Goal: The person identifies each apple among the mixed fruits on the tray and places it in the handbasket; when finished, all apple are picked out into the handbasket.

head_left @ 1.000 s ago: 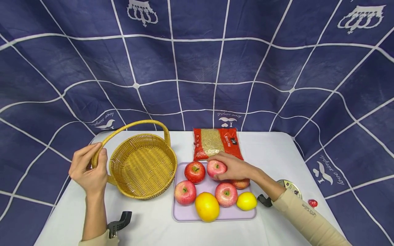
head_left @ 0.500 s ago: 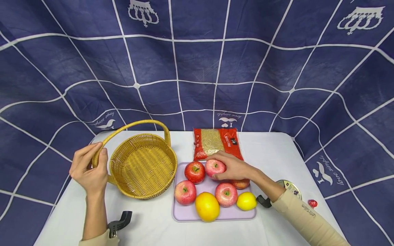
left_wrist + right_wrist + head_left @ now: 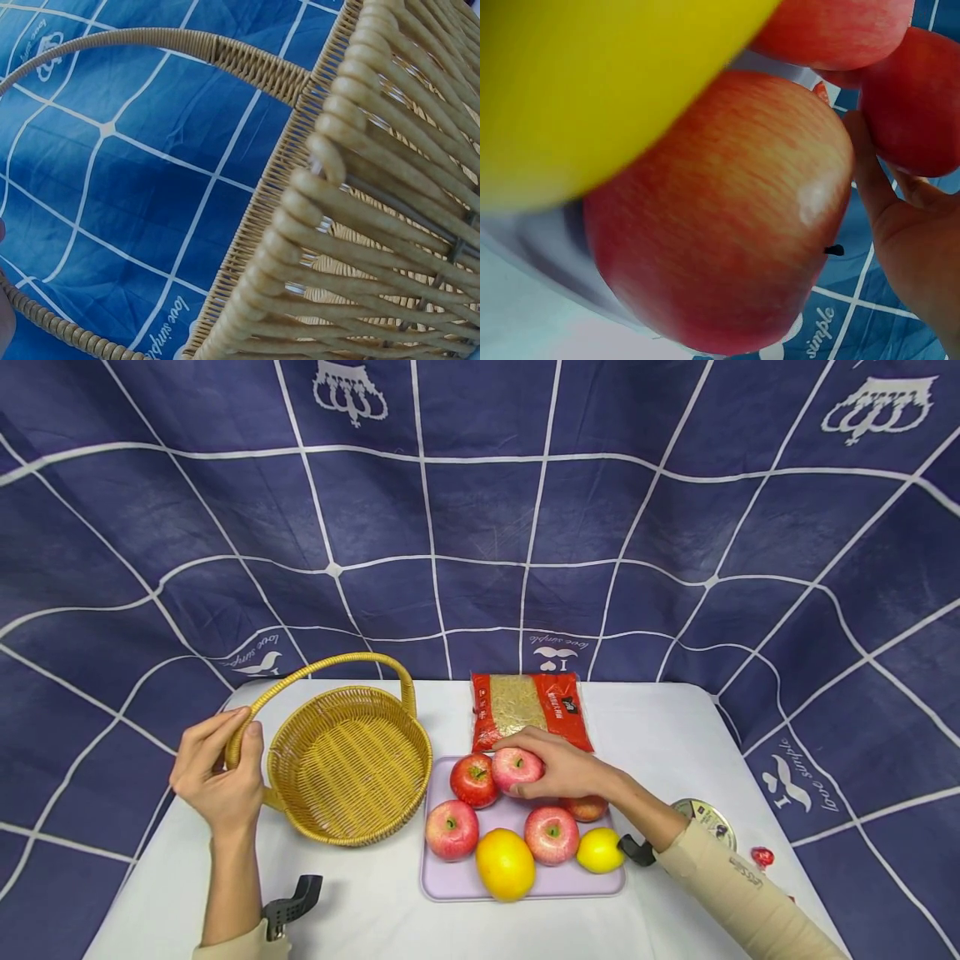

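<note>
The left hand (image 3: 221,772) grips the round wicker basket (image 3: 352,768) by its arched, coil-wrapped handle (image 3: 322,667); well apart, at the far side of the flat, smooth tray (image 3: 558,883), a round pink apple (image 3: 517,768) is clasped in the right hand (image 3: 566,766).

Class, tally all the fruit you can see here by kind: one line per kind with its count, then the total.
Apples: 5 (one is held in the right hand; another is partly covered in the head view)
Lemon: 1
Large orange-yellow fruit, exact kind unclear: 1
Total: 7
</note>
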Motion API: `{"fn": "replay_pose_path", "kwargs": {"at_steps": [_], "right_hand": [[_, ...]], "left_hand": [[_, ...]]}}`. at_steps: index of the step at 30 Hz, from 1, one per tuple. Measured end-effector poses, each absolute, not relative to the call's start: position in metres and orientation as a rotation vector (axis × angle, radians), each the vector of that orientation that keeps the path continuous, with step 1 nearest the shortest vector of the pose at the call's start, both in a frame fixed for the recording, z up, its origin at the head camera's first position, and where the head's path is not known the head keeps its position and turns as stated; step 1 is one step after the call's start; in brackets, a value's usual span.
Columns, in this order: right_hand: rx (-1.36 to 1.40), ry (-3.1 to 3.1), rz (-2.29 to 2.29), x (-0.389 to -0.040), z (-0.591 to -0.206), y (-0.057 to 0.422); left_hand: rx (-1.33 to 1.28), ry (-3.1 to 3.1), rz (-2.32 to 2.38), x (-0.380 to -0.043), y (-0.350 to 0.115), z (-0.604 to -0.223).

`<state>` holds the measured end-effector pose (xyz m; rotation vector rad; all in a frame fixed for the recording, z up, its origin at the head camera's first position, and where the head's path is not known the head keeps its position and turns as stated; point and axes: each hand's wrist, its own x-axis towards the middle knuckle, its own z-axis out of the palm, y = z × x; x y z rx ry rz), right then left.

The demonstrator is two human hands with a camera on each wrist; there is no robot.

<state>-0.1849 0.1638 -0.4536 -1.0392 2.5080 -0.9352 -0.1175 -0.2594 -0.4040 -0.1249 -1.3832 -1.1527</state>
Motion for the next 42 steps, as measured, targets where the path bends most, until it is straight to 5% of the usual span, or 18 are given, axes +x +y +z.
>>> {"fn": "replay_pose_path", "kwargs": {"at_steps": [42], "right_hand": [[-1.125,2.485,-0.95,-0.192,-0.432,0.14]], "left_hand": [[-0.13,-1.358,-1.166,-0.117,-0.258,-0.402]]}}
